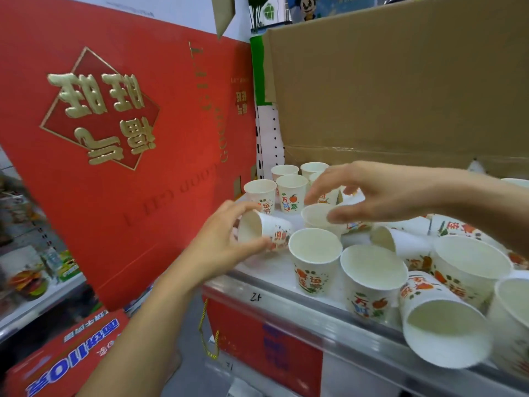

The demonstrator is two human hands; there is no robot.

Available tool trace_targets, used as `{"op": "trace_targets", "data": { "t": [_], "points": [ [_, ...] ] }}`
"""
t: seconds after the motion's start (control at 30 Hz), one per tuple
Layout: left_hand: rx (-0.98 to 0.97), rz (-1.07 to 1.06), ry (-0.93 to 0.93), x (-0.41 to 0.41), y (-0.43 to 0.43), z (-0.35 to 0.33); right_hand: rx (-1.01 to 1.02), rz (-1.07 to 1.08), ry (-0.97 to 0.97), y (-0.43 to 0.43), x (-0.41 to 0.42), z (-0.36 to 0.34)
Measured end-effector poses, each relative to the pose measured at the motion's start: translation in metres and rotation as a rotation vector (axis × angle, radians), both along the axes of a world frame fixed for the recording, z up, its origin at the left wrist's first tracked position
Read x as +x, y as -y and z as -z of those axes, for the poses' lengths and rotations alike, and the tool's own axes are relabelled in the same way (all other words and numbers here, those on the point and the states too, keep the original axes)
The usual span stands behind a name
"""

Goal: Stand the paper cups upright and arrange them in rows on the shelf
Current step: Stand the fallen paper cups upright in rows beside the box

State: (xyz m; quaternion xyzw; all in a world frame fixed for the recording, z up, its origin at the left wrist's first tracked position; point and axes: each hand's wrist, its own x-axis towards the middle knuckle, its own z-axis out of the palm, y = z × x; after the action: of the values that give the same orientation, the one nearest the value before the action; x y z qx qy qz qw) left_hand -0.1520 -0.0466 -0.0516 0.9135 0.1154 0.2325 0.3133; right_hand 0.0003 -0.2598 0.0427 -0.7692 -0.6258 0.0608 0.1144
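Observation:
White paper cups with red and green print cover the white shelf. My left hand grips one cup lying on its side, mouth toward me. My right hand reaches in from the right, fingers curled on the rim of an upright cup. Several cups stand upright in rows at the back left. Two upright cups stand near the front edge. Tipped cups lie jumbled on the right.
A large red gift box leans against the shelf's left side. A brown cardboard box fills the back. The shelf's metal front rail carries price-tag strips. More red boxes sit below at left.

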Motion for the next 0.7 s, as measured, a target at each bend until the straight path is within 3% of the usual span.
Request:
{"op": "trace_targets", "data": {
  "t": [0.13, 0.2, 0.3, 0.7],
  "points": [
    [0.168, -0.063, -0.175, 0.015, -0.016, -0.026, -0.006, -0.022, 0.051, 0.000, -0.033, 0.002],
    [0.199, -0.063, -0.250, 0.022, -0.022, -0.034, -0.054, -0.020, 0.182, -0.005, -0.045, 0.007],
    [0.184, -0.052, -0.285, 0.027, -0.031, -0.038, -0.049, -0.034, 0.312, -0.017, -0.054, 0.013],
    [0.070, 0.076, -0.315, 0.026, -0.044, -0.038, -0.081, 0.063, 0.403, -0.053, -0.051, 0.022]
  ]
}}
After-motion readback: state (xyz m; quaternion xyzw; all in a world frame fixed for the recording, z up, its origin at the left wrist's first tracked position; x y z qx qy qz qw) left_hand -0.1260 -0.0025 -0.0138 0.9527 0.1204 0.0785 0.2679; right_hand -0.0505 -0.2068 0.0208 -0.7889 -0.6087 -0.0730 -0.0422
